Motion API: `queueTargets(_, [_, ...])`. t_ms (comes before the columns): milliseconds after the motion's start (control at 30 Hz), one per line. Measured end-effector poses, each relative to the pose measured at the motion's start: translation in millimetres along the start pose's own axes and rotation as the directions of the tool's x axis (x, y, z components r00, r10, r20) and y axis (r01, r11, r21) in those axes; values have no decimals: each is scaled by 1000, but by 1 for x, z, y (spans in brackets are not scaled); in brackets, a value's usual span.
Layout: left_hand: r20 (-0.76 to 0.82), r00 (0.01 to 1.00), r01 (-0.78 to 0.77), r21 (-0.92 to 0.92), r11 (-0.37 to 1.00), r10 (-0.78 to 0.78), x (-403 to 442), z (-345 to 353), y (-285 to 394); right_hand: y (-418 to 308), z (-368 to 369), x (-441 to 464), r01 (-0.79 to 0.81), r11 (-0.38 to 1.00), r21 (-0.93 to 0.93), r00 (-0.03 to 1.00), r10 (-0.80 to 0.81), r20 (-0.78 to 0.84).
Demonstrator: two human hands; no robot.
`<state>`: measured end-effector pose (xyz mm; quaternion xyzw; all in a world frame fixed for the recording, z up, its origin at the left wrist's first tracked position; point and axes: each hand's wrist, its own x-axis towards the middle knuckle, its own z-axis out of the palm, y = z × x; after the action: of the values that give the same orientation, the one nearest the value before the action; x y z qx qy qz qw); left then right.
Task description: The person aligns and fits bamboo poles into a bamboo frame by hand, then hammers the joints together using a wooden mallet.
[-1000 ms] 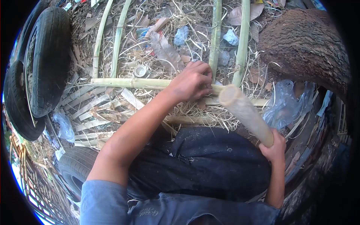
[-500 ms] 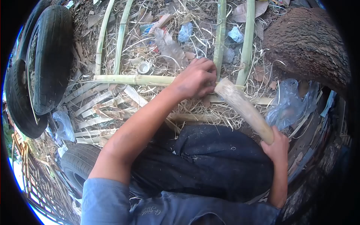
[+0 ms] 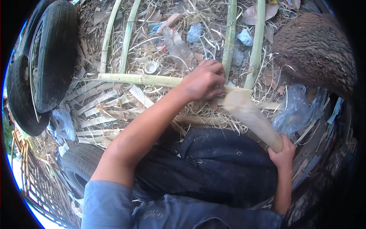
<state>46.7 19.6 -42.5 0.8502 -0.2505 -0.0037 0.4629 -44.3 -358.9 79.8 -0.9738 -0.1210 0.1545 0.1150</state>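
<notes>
My left hand (image 3: 209,81) is closed at the horizontal bamboo strip (image 3: 152,80), near where an upright green bamboo strip (image 3: 229,42) meets it. What its curled fingers hold is hidden. My right hand (image 3: 282,152) is wrapped round the lower end of a thick, pale wooden stick (image 3: 255,121). The stick slants up and left, its blurred far end beside my left fingers and close to the horizontal strip. Another upright strip (image 3: 256,45) meets the horizontal strip near its right end, and two thinner ones (image 3: 127,36) meet it at the left.
Black tires (image 3: 57,57) stand at the left, and another tire (image 3: 82,162) lies beside my leg. A thick bark-covered trunk (image 3: 314,49) is at the upper right, above a clear plastic bag (image 3: 297,108). Shavings and split strips (image 3: 97,103) litter the ground.
The stick's far end has shifted between frames, first up, then lower and blurred now. Both hands keep their closed shapes. The whole scene has slid slightly right in view.
</notes>
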Motion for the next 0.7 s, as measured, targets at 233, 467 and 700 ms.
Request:
queueTargets(233, [-23,999,-23,16,1000,24,-2,0,1,-11,-1,-3,10,997,81,997,-4,-74])
queueTargets(467, [14,1000,11,-25,1000,-11,-8,2,2,-19,-3,-2,-94,984,154,995,90,32])
queueTargets(700, [-5,1000,-31,5,1000,31,-4,1,2,-19,-4,2,-155,978,-138,956,184,227])
